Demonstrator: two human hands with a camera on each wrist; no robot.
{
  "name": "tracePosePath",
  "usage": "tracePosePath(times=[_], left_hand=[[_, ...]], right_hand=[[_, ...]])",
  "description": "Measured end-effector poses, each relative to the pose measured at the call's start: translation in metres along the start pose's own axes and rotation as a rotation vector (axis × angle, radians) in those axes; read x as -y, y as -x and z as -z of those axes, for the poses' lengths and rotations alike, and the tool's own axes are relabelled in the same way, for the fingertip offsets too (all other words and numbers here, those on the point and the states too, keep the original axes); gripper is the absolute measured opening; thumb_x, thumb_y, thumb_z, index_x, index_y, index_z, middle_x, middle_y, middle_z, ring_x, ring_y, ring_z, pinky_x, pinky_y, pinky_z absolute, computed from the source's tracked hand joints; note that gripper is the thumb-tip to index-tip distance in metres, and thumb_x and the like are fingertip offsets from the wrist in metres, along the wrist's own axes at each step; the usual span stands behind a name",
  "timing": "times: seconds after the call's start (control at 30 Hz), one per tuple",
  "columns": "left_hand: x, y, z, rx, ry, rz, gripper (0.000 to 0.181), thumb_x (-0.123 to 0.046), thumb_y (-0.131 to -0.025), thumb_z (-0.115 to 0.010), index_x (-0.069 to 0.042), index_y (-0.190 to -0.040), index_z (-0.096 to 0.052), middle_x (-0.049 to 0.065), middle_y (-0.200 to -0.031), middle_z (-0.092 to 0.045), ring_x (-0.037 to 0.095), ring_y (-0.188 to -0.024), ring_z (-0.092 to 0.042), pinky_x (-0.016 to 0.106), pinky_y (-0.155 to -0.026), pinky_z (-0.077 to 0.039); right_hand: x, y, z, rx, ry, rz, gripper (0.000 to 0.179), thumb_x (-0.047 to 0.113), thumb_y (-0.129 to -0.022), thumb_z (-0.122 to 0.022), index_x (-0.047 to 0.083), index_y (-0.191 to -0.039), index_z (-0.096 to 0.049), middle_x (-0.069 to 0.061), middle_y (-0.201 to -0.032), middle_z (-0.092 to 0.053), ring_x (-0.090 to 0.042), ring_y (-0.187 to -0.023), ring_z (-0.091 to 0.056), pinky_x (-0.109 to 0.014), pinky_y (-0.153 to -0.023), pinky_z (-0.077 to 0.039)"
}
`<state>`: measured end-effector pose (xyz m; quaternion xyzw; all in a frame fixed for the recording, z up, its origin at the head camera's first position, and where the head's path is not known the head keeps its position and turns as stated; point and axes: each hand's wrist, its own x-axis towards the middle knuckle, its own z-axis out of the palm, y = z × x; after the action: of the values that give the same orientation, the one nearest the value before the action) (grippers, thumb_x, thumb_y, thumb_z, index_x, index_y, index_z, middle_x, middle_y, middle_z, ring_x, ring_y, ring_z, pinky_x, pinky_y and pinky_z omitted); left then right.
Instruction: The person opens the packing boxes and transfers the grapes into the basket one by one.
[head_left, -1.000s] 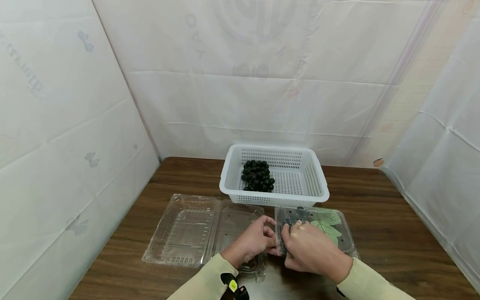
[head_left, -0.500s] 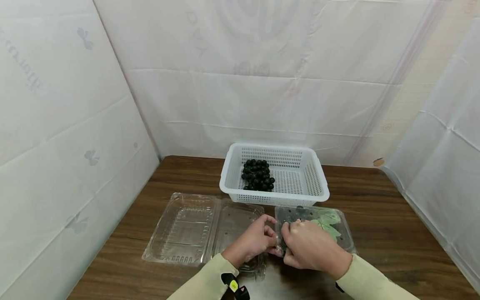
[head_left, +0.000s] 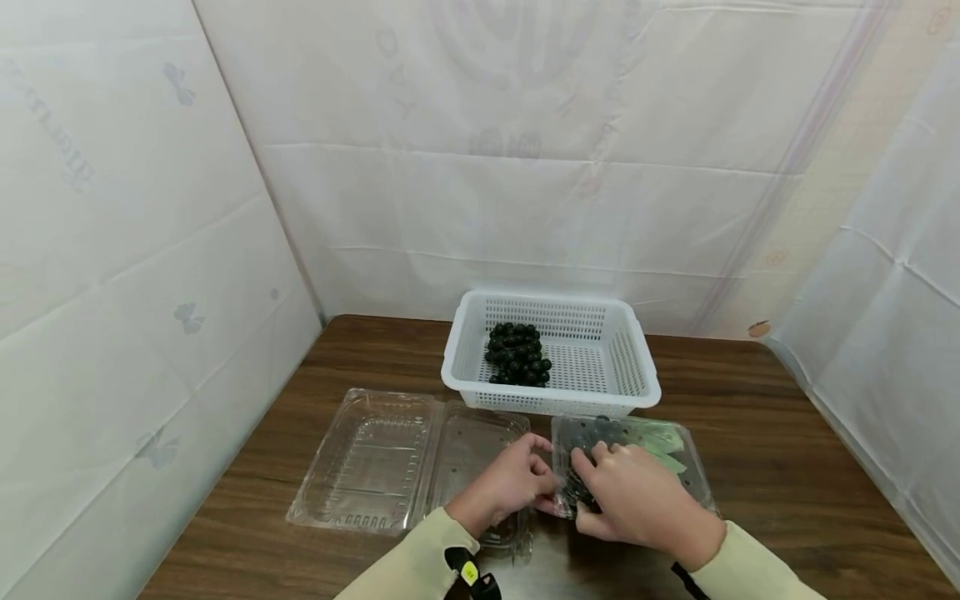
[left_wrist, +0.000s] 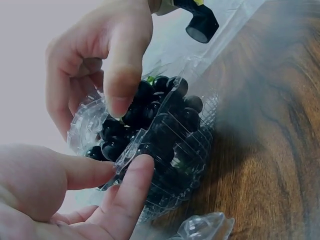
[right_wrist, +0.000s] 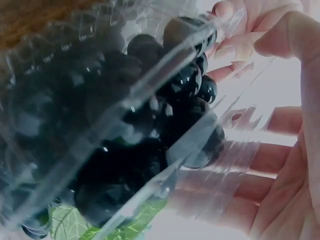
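A clear plastic clamshell (head_left: 696,479) with dark grapes (left_wrist: 150,112) inside lies at the right front of the table. A green leaf (head_left: 662,440) shows through its lid. My left hand (head_left: 512,479) pinches the clamshell's near left rim between thumb and index finger. Over the lid rests my right hand (head_left: 641,496), its fingers fairly straight behind the clear plastic in the right wrist view. Its thumb (left_wrist: 125,75) reaches down over the grapes at the partly raised lid edge and seems to touch them. The right hand hides much of the lid in the head view.
A white perforated basket (head_left: 555,392) holding a bunch of dark grapes (head_left: 517,354) stands behind. To the left lies an unfolded clear clamshell (head_left: 375,462), its right half partly under my left forearm. White sheets (head_left: 525,167) hang round the brown wooden table (head_left: 727,383).
My right hand's fingers have spread out from a more curled pose, and that hand has shifted slightly right. The left hand stays at the clamshell's rim.
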<state>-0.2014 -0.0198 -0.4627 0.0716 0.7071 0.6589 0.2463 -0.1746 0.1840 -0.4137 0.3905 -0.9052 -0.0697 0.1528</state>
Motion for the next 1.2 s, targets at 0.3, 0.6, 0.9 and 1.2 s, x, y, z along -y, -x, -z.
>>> tracePosePath(times=[0.3, 0.6, 0.9, 1.2], left_hand=[[0.002, -0.001, 0.000, 0.004, 0.009, -0.001, 0.041, 0.006, -0.097, -0.063, -0.005, -0.133, -0.048, 0.013, -0.089, -0.065, 0.020, -0.060, -0.064, 0.045, -0.068, -0.063], [0.003, 0.000, -0.001, -0.002, 0.025, 0.033, 0.044, 0.007, -0.094, -0.066, -0.004, -0.133, -0.049, 0.013, -0.091, -0.064, 0.020, -0.063, -0.064, 0.045, -0.069, -0.063], [0.001, -0.001, 0.001, 0.001, -0.001, 0.037, 0.042, 0.005, -0.094, -0.068, -0.004, -0.132, -0.052, 0.014, -0.094, -0.065, 0.020, -0.067, -0.065, 0.044, -0.070, -0.063], [-0.003, -0.001, 0.000, -0.021, -0.052, 0.017, 0.043, 0.007, -0.092, -0.069, -0.002, -0.132, -0.054, 0.013, -0.093, -0.065, 0.020, -0.067, -0.064, 0.045, -0.070, -0.063]], right_hand=[[-0.005, 0.021, -0.003, -0.072, -0.044, -0.060, 0.057, 0.052, -0.081, -0.081, 0.016, -0.124, -0.071, -0.010, -0.116, -0.071, -0.026, -0.097, -0.072, -0.041, -0.071, -0.061], [-0.020, 0.050, -0.016, -0.207, -0.094, -0.109, 0.071, 0.049, -0.072, -0.089, 0.023, -0.134, -0.066, -0.004, -0.130, -0.066, -0.025, -0.115, -0.066, -0.043, -0.081, -0.060], [-0.037, 0.072, -0.017, -0.283, -0.106, -0.082, 0.071, 0.041, -0.066, -0.094, 0.022, -0.130, -0.069, 0.000, -0.127, -0.066, -0.018, -0.111, -0.065, -0.039, -0.081, -0.060], [-0.049, 0.087, -0.013, -0.226, -0.102, -0.100, 0.073, 0.030, -0.063, -0.092, 0.024, -0.132, -0.068, 0.002, -0.131, -0.065, -0.019, -0.116, -0.064, -0.042, -0.085, -0.058]])
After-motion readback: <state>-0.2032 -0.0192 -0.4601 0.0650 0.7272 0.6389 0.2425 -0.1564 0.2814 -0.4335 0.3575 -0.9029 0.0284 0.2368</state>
